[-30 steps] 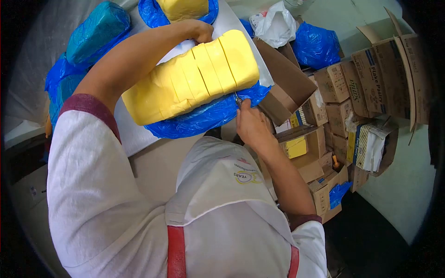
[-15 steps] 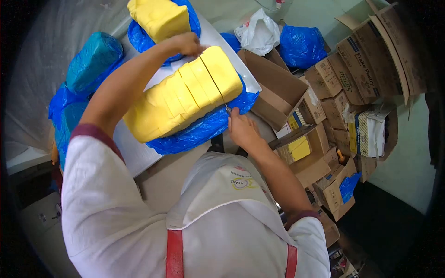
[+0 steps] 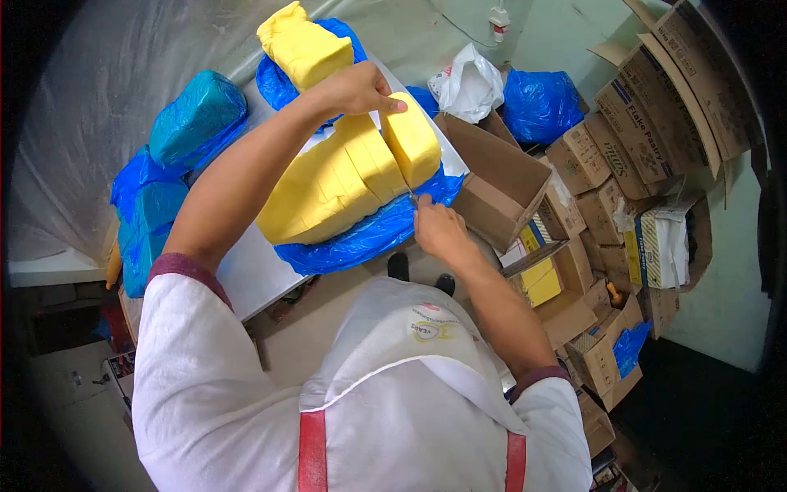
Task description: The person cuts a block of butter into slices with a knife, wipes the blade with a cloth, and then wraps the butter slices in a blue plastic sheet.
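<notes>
A large yellow block (image 3: 324, 184), looking like margarine or butter, lies on blue plastic film (image 3: 352, 242) on the white tabletop. Parallel cuts cross its top. At its right end, a thick slab (image 3: 411, 146) stands apart by a narrow gap. My left hand (image 3: 361, 88) is at the slab's far end, fingers curled and thumb pressed on its top; what is inside the fingers is hidden. Close to the near end of the gap, my right hand (image 3: 443, 232) is closed on a thin cutting tool (image 3: 413, 198), mostly hidden.
A second yellow block (image 3: 307, 51) sits on blue film behind. Blue-wrapped blocks (image 3: 197, 121) stand at the left. An open cardboard box (image 3: 492, 176) adjoins the table's right edge, with more stacked cartons (image 3: 648, 123), a white bag (image 3: 467, 82) and a blue bag (image 3: 541, 105) beyond.
A gap has opened between the end slab and the block where a thin dark line ran before. My left thumb now presses on the slab. The view has shifted slightly.
</notes>
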{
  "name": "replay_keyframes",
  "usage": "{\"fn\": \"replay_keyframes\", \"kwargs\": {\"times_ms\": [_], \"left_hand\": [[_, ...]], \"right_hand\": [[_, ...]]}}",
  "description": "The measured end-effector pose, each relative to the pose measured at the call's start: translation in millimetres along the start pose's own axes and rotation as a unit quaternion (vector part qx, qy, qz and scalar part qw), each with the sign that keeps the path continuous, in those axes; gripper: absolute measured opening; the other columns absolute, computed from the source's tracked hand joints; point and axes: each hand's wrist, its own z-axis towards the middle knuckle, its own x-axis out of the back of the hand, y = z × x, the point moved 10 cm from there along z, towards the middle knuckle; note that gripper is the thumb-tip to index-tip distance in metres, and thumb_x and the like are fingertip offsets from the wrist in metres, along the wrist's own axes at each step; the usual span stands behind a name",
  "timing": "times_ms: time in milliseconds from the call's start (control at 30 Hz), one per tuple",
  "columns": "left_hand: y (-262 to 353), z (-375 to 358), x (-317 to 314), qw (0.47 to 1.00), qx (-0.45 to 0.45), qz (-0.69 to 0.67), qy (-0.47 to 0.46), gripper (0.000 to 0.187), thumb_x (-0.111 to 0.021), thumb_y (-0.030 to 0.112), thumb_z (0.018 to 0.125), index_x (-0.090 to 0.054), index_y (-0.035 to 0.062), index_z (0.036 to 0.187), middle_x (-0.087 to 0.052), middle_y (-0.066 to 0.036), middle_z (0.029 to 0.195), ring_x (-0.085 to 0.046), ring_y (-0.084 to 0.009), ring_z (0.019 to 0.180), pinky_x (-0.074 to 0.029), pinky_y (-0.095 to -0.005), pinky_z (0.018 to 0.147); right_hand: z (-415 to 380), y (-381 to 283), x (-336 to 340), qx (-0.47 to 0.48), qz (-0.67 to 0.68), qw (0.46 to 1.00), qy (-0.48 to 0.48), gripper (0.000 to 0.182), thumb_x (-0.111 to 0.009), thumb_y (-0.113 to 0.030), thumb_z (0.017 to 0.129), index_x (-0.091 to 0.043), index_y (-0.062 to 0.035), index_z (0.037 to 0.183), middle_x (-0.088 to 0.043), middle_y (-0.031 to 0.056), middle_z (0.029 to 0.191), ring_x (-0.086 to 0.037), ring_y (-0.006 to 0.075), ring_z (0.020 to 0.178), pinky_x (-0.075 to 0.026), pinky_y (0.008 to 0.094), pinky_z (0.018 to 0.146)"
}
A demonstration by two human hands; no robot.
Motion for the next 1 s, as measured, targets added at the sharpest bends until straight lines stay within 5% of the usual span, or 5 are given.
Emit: {"fn": "replay_keyframes", "kwargs": {"times_ms": [467, 567, 767, 867, 1000], "left_hand": [[-0.9, 6.3, -3.6, 1.000, -0.003, 0.013, -0.022, 0.053, -0.072, 0.048, 0.078, -0.070, -0.0034, 0.089, -0.066, -0.013, 0.076, -0.062, -0.0216, 0.073, -0.048, -0.0358, 0.066], [-4.7, 2.5, -5.3, 1.000, 0.001, -0.007, -0.027, 0.051, -0.073, 0.047, 0.079, -0.070, -0.0026, 0.090, -0.067, -0.013, 0.080, -0.062, -0.0221, 0.077, -0.048, -0.0355, 0.069], [-15.2, -7.0, -6.2, 0.999, 0.000, -0.046, -0.006, 0.048, -0.073, 0.045, 0.080, -0.070, -0.0018, 0.090, -0.067, -0.011, 0.081, -0.062, -0.0219, 0.078, -0.048, -0.0348, 0.070], [-12.0, -16.0, -4.4, 0.998, 0.014, -0.048, -0.032, 0.048, -0.072, 0.044, 0.080, -0.070, -0.0023, 0.094, -0.068, -0.011, 0.083, -0.063, -0.0216, 0.079, -0.048, -0.0342, 0.071], [-17.2, -18.0, -11.6, 0.996, 0.024, -0.066, -0.051, 0.049, -0.071, 0.044, 0.081, -0.069, -0.0028, 0.098, -0.069, -0.012, 0.087, -0.064, -0.0217, 0.080, -0.048, -0.0341, 0.073]], "right_hand": [[-26.8, -45.5, 54.6, 0.004, -0.016, 1.000, -0.021, 0.024, -0.051, -0.007, 0.084, -0.055, 0.0067, 0.103, -0.065, 0.0297, 0.095, -0.064, 0.0427, 0.093, -0.050, 0.0506, 0.082], [-75.5, -30.3, 55.6, -0.011, 0.020, 1.000, 0.010, 0.022, -0.050, -0.015, 0.091, -0.049, 0.0043, 0.101, -0.064, 0.0289, 0.085, -0.063, 0.0450, 0.083, -0.049, 0.0542, 0.076], [-220.3, 22.2, 68.1, -0.068, -0.014, 0.992, -0.107, 0.030, -0.055, -0.027, 0.092, -0.050, -0.0022, 0.109, -0.063, 0.0268, 0.081, -0.061, 0.0472, 0.077, -0.048, 0.0519, 0.067], [-245.7, 48.7, 97.5, -0.007, 0.128, 0.984, -0.121, 0.032, -0.061, -0.020, 0.089, -0.052, -0.0042, 0.115, -0.063, 0.0211, 0.078, -0.063, 0.0376, 0.071, -0.048, 0.0424, 0.061], [-165.5, 73.5, 119.4, -0.055, 0.347, 0.923, 0.156, 0.017, -0.063, -0.010, 0.087, -0.057, -0.0029, 0.102, -0.057, 0.0024, 0.075, -0.050, 0.0094, 0.065, -0.043, 0.0257, 0.057]]}}
